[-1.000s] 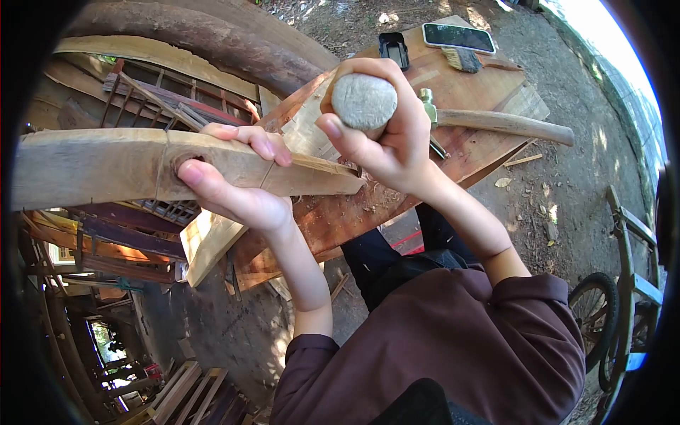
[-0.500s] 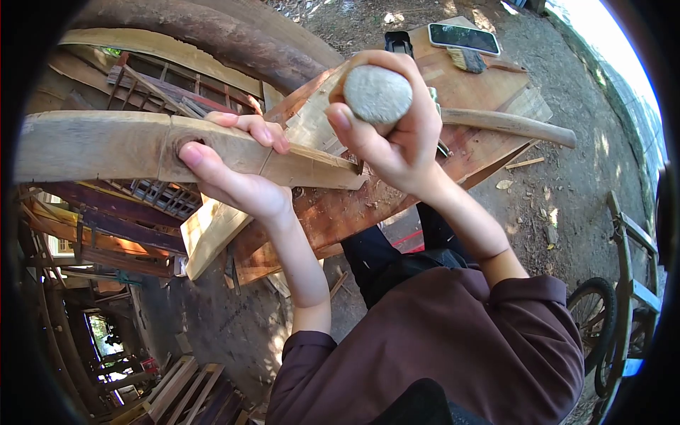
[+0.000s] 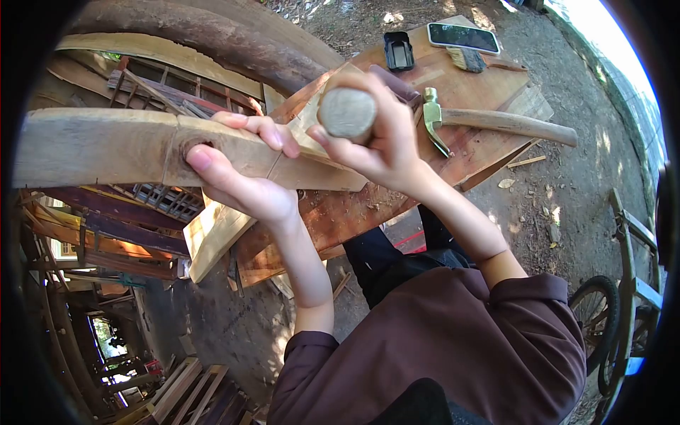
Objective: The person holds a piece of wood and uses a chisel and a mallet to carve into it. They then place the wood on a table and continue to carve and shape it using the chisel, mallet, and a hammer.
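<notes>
My left hand [image 3: 255, 173] is wrapped round a long, curved piece of wood [image 3: 99, 149], with the thumb beside a dark knot and the fingers over the far edge. My right hand [image 3: 386, 134] is closed round a wooden-handled tool [image 3: 347, 112]. Its round, pale butt faces the camera, and the hand hides the working end, so its kind does not show. This fist is slightly blurred, just above the tapered end of the wood. To its right, a claw hammer [image 3: 496, 122] lies on the wooden workbench [image 3: 319, 219].
A phone [image 3: 462, 37], a paintbrush [image 3: 467, 59] and a black case [image 3: 399, 52] lie at the bench's far end. Behind the left hand are a thick log [image 3: 212, 39] and stacked timber. A bicycle wheel [image 3: 593, 312] stands at the right.
My right hand has moved left with the wooden-handled tool, uncovering the hammer head and more of the black case. My left hand and the wood have barely shifted.
</notes>
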`<state>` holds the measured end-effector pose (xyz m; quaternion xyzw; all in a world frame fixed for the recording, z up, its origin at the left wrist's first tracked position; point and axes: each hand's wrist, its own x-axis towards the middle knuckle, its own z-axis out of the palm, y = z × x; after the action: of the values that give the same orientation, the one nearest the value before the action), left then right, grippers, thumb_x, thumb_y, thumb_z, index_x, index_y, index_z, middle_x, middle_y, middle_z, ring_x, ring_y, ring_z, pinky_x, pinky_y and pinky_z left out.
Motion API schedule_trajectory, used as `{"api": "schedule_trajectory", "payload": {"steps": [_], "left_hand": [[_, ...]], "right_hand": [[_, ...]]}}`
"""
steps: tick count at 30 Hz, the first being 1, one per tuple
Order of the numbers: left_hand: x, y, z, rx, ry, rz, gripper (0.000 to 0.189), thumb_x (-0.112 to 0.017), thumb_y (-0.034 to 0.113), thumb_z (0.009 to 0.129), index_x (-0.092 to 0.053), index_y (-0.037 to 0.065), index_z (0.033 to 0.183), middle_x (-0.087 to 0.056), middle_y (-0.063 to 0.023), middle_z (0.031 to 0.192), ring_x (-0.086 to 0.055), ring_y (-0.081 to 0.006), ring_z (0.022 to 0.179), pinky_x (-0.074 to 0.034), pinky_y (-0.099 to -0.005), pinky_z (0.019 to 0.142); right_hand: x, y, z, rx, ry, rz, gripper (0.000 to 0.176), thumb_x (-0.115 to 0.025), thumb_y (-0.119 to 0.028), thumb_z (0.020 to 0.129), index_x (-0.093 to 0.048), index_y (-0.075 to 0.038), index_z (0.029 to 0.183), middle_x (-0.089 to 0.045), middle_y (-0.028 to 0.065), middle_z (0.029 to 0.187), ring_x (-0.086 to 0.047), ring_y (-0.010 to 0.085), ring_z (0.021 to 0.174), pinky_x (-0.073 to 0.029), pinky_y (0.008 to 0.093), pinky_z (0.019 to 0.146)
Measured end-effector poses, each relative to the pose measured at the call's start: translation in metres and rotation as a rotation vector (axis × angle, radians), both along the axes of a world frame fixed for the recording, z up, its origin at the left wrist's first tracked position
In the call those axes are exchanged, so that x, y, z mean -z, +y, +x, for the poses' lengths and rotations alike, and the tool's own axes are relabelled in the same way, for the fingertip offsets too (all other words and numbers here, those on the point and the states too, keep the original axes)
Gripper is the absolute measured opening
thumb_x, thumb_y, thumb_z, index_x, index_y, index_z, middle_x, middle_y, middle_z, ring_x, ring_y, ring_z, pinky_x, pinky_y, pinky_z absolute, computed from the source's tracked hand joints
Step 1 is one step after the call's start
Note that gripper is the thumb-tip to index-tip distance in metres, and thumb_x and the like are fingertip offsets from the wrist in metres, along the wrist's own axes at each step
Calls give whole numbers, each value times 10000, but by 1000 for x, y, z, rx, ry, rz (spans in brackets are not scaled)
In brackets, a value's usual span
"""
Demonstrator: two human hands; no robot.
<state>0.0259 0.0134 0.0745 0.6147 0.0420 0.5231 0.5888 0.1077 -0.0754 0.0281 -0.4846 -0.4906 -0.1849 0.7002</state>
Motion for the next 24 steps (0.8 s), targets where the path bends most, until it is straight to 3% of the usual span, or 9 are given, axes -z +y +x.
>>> {"api": "schedule_trajectory", "payload": {"steps": [1, 4, 5, 7, 14, 17, 18, 22, 24], "left_hand": [[1, 1, 0, 14, -12, -7, 577, -299, 636, 872, -450, 80, 863, -423, -52, 570, -387, -147, 447, -355, -255, 465], [4, 6, -3, 65, -32, -23, 572, -301, 631, 878, -463, 82, 878, -437, -46, 564, -391, -141, 442, -358, -256, 450], [4, 6, -5, 64, -44, -37, 574, -301, 631, 880, -465, 81, 881, -442, -47, 563, -393, -141, 442, -358, -254, 450], [5, 5, -7, 30, -46, -62, 574, -302, 632, 879, -466, 81, 883, -443, -45, 563, -393, -141, 441, -359, -255, 451], [4, 5, -6, 22, -54, -39, 627, -299, 666, 855, -443, 56, 857, -437, -74, 549, -402, -161, 431, -354, -267, 412], [4, 3, -7, 35, -49, -60, 574, -304, 636, 875, -466, 85, 880, -438, -35, 561, -398, -135, 453, -368, -265, 468], [3, 4, -5, 15, -49, -76, 627, -294, 666, 857, -440, 56, 853, -431, -73, 542, -409, -161, 433, -355, -264, 410], [5, 4, -7, 4, -26, -49, 627, -295, 662, 860, -437, 52, 854, -432, -74, 546, -412, -161, 435, -358, -264, 410], [3, 2, -6, -7, -42, -23, 568, -318, 632, 875, -464, 83, 868, -438, -38, 561, -407, -135, 466, -364, -258, 473]], "right_hand": [[5, 2, 2, 44, 26, -24, 421, -712, -121, 734, -484, -7, 1069, -626, 92, 828, -655, 161, 755, -501, 255, 647], [-5, -11, 5, -88, 243, 178, 392, -724, -107, 740, -485, 7, 1029, -622, 62, 752, -616, 96, 692, -487, 235, 620], [-13, -13, -4, -248, 439, 263, 401, -739, -113, 723, -496, 0, 1021, -615, 56, 741, -605, 95, 668, -479, 224, 609], [-11, -11, -2, 82, 81, 151, 398, -746, -125, 716, -506, -6, 1010, -618, 56, 733, -617, 103, 671, -480, 223, 608], [-14, -13, -5, -49, 184, 245, 425, -743, -131, 713, -502, -9, 1041, -630, 62, 734, -641, 124, 697, -497, 240, 622], [6, -1, 0, 22, 71, 26, 438, -751, -124, 692, -503, -24, 1039, -624, 86, 802, -649, 151, 723, -498, 248, 634], [2, -3, 2, 48, 67, 61, 419, -746, -111, 692, -506, -15, 1022, -615, 86, 800, -643, 155, 716, -493, 249, 622], [-14, -18, -6, -13, 93, 166, 412, -691, -92, 770, -466, 46, 1086, -588, 62, 803, -559, 90, 696, -453, 216, 633], [-9, -12, -5, 8, 129, 167, 404, -716, -99, 738, -486, 25, 1047, -601, 67, 780, -592, 115, 689, -468, 231, 617]]}}
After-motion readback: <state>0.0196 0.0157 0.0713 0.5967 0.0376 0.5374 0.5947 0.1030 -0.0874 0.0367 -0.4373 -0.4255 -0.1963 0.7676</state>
